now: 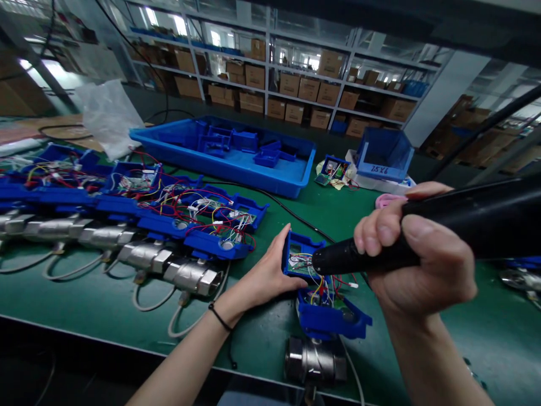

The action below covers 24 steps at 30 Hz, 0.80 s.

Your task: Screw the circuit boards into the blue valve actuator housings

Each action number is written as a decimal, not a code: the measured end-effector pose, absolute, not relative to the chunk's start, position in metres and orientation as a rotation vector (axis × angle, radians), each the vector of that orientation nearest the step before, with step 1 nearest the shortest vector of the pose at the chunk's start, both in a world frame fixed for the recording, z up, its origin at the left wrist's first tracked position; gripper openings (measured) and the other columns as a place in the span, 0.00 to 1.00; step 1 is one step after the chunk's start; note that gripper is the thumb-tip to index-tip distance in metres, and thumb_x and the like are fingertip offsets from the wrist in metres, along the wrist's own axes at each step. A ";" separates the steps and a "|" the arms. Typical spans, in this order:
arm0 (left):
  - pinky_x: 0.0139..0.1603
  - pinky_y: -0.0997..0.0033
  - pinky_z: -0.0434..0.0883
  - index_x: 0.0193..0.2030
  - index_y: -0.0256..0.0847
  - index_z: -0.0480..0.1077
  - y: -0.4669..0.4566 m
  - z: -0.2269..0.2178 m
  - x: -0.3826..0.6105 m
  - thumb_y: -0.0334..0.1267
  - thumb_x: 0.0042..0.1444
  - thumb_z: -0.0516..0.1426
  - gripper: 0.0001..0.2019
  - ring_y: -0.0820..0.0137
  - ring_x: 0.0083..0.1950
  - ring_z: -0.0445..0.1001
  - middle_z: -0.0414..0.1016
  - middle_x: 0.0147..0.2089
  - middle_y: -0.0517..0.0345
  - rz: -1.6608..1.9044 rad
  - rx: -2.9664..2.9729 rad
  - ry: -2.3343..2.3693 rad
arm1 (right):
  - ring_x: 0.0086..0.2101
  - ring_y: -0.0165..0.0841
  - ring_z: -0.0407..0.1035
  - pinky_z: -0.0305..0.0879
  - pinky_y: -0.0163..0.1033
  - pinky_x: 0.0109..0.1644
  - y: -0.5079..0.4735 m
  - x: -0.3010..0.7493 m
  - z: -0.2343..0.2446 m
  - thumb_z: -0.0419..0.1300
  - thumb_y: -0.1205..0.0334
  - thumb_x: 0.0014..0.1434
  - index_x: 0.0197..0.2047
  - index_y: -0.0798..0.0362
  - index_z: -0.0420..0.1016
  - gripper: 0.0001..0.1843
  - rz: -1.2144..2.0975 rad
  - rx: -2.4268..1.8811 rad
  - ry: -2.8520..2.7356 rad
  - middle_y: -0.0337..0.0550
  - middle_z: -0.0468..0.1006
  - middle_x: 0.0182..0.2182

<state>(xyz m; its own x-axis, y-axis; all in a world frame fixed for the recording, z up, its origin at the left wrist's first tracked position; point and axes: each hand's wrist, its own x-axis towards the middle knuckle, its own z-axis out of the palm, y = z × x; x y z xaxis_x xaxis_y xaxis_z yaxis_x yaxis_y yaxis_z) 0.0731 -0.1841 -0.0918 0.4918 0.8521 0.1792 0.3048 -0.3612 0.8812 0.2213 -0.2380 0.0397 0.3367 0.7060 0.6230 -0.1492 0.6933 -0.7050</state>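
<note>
A green-topped bench point(91, 313) runs through a warehouse-like room. Behind it stand pale metal shelf racks point(269, 56) stacked with brown cardboard boxes point(308, 88), beside a white pillar point(439, 96). Daylight glares through windows point(181, 25) behind the racks, the ceiling dark

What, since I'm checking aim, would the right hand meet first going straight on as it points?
Probably the open blue case that the left hand steadies; the black tool in the right hand points into it.
</note>
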 end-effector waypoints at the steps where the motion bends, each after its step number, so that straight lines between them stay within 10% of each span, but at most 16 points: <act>1: 0.67 0.43 0.52 0.70 0.41 0.39 -0.183 -0.094 0.074 0.37 0.42 0.67 0.53 0.51 0.70 0.50 0.47 0.70 0.35 0.847 1.881 0.950 | 0.15 0.25 0.60 0.58 0.34 0.19 -0.235 0.220 0.036 0.56 0.66 0.48 0.36 0.51 0.67 0.09 0.618 -0.597 -1.092 0.30 0.64 0.17; 24: 0.52 0.48 0.74 0.69 0.45 0.41 -0.191 -0.099 0.081 0.25 0.41 0.65 0.52 0.55 0.55 0.73 0.68 0.59 0.39 0.891 1.452 0.874 | 0.15 0.25 0.60 0.59 0.34 0.19 -0.217 0.217 0.012 0.59 0.66 0.51 0.33 0.50 0.64 0.07 0.763 -0.572 -1.083 0.30 0.65 0.17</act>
